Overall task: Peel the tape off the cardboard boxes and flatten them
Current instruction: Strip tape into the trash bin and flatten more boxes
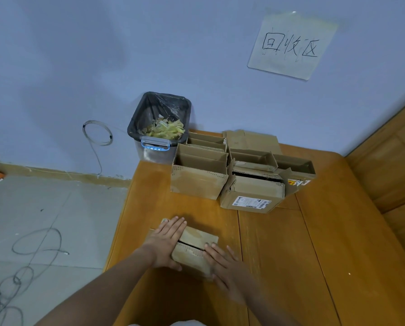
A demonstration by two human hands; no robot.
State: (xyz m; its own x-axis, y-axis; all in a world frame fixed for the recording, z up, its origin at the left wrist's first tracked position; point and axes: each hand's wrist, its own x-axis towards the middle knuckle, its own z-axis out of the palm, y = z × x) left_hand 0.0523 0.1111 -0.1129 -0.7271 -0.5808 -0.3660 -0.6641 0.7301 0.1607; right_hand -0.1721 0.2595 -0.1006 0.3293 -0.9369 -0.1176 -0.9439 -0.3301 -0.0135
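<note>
Head view: a small cardboard box (195,248) is lying on the wooden table (291,255), flaps meeting at a seam. The left hand (166,243) is pressing flat on its left side, fingers straight and together; the right hand (222,262), blurred, is lying across its right edge, fingers spread. A wall paper sign (291,45) is reading "回收区"; a shipping label (252,203) is showing illegible print.
</note>
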